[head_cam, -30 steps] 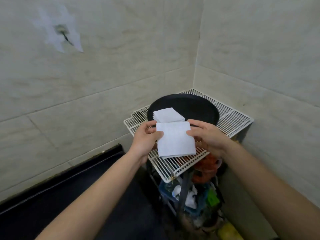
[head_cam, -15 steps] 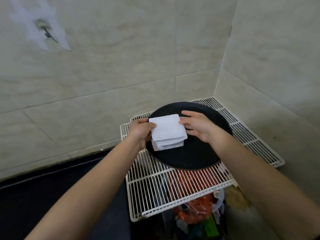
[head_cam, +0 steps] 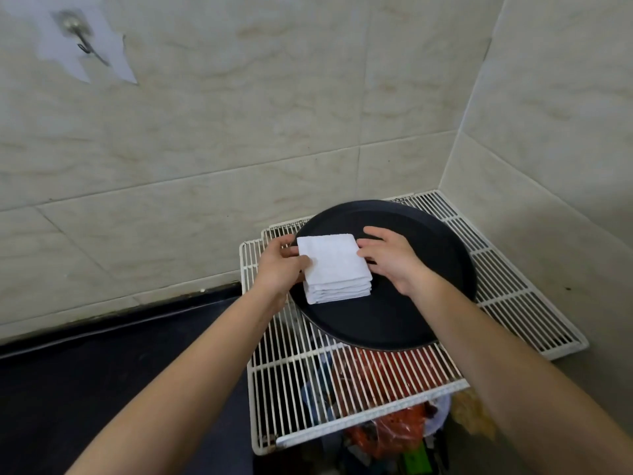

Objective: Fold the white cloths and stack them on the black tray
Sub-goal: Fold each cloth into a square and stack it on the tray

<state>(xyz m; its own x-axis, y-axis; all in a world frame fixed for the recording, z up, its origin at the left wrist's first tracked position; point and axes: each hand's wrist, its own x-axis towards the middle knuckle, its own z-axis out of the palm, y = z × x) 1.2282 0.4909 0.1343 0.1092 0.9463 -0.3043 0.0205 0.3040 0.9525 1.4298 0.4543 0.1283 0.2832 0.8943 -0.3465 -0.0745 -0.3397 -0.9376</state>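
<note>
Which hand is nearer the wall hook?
Left. The left hand holds the cloth stack on the side toward the hook; the right hand touches the opposite side, farther away.

Round black tray (head_cam: 411, 315): matte, shallow raised rim, lying flat and level. On it, a stack of white cloths (head_cam: 334, 265), set off-centre toward the tray's 9 o'clock, with its left side close to the rim there. The cloths are folded into small squarish pads with a terry-like texture. Several layers are piled up (fold edges show along the 6 o'clock face, exact count unclear). The top cloth lies flat and roughly flush with those below. The stack sits slightly askew to the view.
</note>
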